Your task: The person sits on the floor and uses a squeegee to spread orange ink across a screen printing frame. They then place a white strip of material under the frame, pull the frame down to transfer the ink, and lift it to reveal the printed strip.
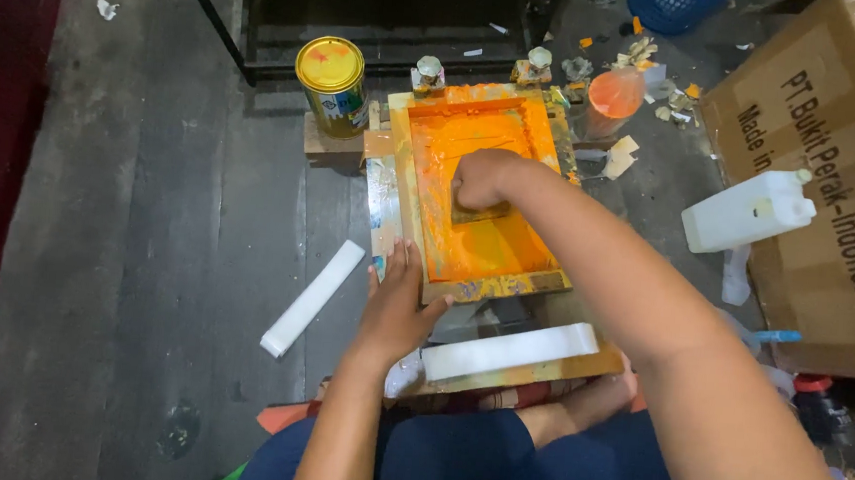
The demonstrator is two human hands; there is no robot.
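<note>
A wooden screen-printing frame coated in orange ink lies on the floor in front of me. My right hand is closed on a squeegee pressed into the orange ink in the middle of the screen. The palm of my left hand lies flat on the frame's near left corner, fingers spread. A long white strip lies on a wooden board just below the frame, by my knees.
A yellow-lidded paint can stands far left of the frame. An orange cup and scraps lie far right. A white jerrycan leans on a large cardboard box. Another white strip lies on the floor left.
</note>
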